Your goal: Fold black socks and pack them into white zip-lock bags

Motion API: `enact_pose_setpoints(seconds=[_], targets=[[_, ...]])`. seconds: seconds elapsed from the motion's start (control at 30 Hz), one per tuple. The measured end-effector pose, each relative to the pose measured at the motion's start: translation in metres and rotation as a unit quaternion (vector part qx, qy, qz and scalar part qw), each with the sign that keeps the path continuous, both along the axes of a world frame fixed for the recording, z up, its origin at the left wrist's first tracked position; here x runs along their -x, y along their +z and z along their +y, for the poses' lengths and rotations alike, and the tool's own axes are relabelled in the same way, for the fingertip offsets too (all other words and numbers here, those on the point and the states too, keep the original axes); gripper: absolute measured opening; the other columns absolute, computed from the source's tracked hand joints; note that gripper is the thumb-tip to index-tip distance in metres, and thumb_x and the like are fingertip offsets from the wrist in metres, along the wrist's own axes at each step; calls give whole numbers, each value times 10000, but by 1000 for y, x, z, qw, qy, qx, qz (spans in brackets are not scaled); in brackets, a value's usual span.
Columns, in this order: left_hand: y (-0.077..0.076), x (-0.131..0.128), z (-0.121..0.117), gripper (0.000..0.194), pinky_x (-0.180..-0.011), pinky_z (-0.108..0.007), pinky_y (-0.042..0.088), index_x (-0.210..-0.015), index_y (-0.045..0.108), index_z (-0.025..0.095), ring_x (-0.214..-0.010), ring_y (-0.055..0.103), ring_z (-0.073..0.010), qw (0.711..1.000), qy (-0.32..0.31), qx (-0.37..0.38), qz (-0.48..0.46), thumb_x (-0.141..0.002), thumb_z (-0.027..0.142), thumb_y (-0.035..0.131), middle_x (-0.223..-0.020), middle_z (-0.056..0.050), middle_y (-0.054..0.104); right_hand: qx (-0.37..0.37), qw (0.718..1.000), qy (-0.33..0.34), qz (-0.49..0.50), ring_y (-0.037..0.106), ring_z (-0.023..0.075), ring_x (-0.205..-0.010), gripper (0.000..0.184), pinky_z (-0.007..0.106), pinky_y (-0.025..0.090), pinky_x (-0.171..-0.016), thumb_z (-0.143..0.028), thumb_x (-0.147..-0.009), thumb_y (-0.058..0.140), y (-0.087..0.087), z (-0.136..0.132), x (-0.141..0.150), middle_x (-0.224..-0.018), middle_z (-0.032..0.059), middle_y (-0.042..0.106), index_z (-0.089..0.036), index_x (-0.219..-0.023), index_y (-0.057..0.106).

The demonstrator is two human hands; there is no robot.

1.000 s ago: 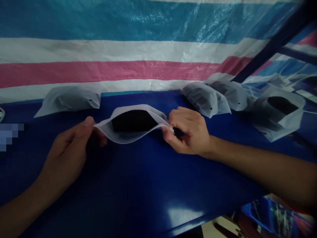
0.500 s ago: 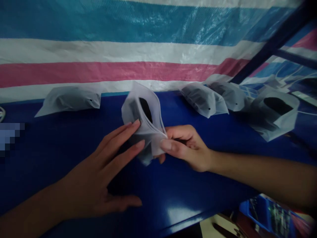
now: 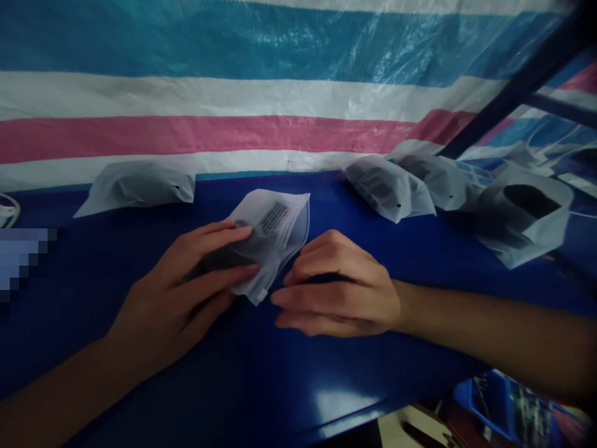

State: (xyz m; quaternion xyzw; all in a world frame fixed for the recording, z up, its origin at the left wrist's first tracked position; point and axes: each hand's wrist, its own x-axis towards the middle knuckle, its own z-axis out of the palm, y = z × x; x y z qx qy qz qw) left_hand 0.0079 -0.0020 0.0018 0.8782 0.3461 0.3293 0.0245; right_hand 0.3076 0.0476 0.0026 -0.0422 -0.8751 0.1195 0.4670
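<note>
A frosted white zip bag with small dark print and a slider at its near corner lies tilted over the middle of the table. Something dark shows through its plastic. My left hand holds the bag from the left, fingers across its front and thumb hidden. Just right of the bag's mouth, my right hand is loosely curled, its fingers a little apart and slightly away from the slider. Nothing is visible in the right hand.
Along the back of the blue table lie filled frosted bags: one at left, two at right. An open bag with dark contents stands far right. A striped tarp hangs behind. Blue bins sit below the right edge.
Both hands first held the bag's mouth stretched open. The bag then turned in my right hand as my left came across; now it lies turned in my left hand and my right has let go.
</note>
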Motion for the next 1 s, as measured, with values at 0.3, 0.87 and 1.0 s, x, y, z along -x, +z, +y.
enact_pose_setpoints(seconds=[0.3, 0.87, 1.0], targets=[[-2, 0, -2, 452, -1437, -612, 419, -1529, 686, 202, -1708, 483, -303, 996, -72, -24, 42, -1101, 56, 668, -1741, -117, 603, -57, 994, -34, -84, 744, 201, -1052, 286, 389, 655, -979, -246, -1040, 885, -5, 4, -1, -1125, 85, 860, -90, -1273, 828], [-2, -3, 0, 336, -1485, -574, 336, -1369, 762, 148, -1695, 490, -268, 994, -98, -15, 34, -1074, 1, 701, -1532, -116, 732, -124, 982, -68, -125, 742, 268, -1142, 132, 403, 636, -866, -185, -1107, 767, 4, 0, -3, -1081, 94, 856, -100, -1191, 822], [-5, -4, -1, 348, -1478, -613, 344, -1372, 759, 168, -1708, 479, -297, 994, -103, -10, 38, -1063, 16, 706, -1547, -109, 739, -99, 985, -69, -124, 739, 283, -1177, 191, 429, 646, -907, -220, -1084, 804, 2, 0, -5, -1066, 110, 833, -83, -1216, 780]])
